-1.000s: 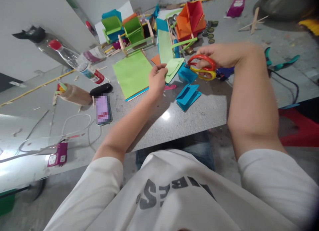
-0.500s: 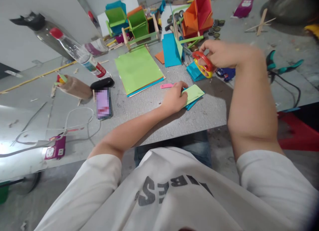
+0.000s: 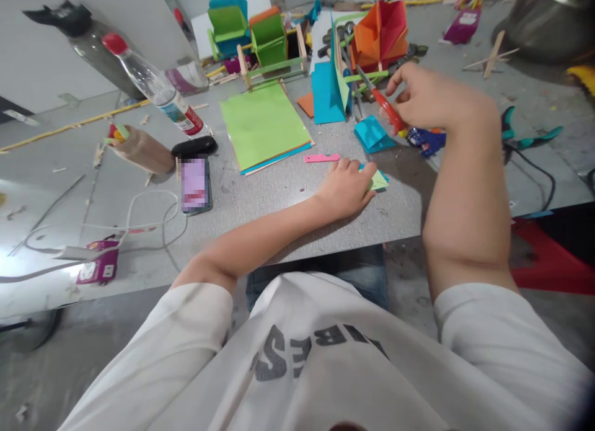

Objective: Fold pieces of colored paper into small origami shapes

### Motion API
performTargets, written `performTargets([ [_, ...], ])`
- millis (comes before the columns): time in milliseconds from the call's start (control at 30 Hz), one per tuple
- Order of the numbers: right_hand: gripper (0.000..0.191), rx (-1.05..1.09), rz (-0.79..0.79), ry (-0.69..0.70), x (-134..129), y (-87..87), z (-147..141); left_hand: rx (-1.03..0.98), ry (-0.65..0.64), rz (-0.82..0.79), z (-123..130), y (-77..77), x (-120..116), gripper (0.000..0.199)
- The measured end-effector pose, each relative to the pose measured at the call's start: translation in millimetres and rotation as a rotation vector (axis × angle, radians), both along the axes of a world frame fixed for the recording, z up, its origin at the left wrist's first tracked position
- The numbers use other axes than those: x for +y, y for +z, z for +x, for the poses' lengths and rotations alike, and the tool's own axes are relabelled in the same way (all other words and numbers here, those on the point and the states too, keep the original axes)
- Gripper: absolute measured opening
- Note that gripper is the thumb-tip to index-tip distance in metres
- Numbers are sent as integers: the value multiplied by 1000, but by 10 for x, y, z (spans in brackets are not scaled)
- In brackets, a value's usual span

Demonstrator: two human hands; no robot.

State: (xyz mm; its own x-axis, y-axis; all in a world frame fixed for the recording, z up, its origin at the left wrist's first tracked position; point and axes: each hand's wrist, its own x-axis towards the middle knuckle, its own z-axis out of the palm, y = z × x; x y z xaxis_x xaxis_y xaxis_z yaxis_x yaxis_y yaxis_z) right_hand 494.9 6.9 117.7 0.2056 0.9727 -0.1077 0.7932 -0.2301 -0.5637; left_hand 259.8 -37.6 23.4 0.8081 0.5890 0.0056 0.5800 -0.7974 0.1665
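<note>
My left hand (image 3: 346,188) is curled over a small stack of green and blue paper pieces (image 3: 380,180) on the table, hiding most of it. In my raised right hand (image 3: 416,99) is a pair of scissors (image 3: 389,108) with red and yellow handles, blades pointing up and to the left. Beneath the scissors lies a folded blue paper (image 3: 373,134). A pink craft stick (image 3: 321,158) rests just beyond the left hand's fingers. Farther left is a stack of coloured sheets (image 3: 264,127), green on top.
Folded-paper wheels, one orange (image 3: 380,34) and one green (image 3: 269,41) in a stick frame, stand at the back. A plastic bottle (image 3: 160,93), a phone (image 3: 195,186) and white cable (image 3: 144,195) are on the left. A blue tool (image 3: 426,141) lies by my right wrist.
My left hand has shifted right and now covers more of the paper pieces, leaving the pink stick fully in view. The scissors have turned in my right hand, so their handles show edge-on.
</note>
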Motion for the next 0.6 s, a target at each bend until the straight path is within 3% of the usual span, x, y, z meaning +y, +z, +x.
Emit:
performTargets([
  [200, 34, -72, 24, -51, 11, -17, 32, 17, -197, 28, -148, -49, -82, 48],
  [433, 25, -266, 33, -54, 179, -245, -28, 21, -376, 109, -247, -113, -457, 47],
  [533, 23, -182, -15, -35, 224, -288, -52, 2, -462, 156, -298, -143, -660, 60],
  [600, 28, -59, -40, -2, 249, -301, -26, -30, -549, 209, -337, -177, -752, 43],
])
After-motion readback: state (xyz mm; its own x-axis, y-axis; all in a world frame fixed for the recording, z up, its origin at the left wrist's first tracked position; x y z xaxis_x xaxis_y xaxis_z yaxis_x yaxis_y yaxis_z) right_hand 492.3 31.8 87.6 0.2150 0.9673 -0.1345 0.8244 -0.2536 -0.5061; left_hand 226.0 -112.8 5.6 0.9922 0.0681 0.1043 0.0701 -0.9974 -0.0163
